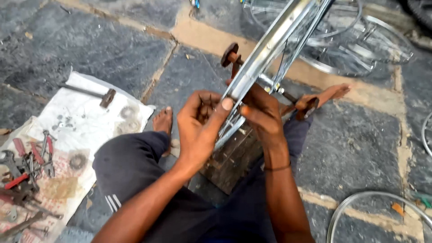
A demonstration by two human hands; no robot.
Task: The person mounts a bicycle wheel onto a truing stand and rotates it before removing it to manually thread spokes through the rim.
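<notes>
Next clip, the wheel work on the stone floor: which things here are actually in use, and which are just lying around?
In use:
left hand and right hand, both gripping the wheel rim
axle through the hub
wooden block under the rim

Lying about:
hammer on the cloth
pliers and spanners
spare rims behind
loose rim at the right

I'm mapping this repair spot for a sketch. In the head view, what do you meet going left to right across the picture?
Pile of hand tools → hammer on the white cloth → left hand → right hand, both on the wheel rim → loose bare rims → thin rim at the right edge.
</notes>
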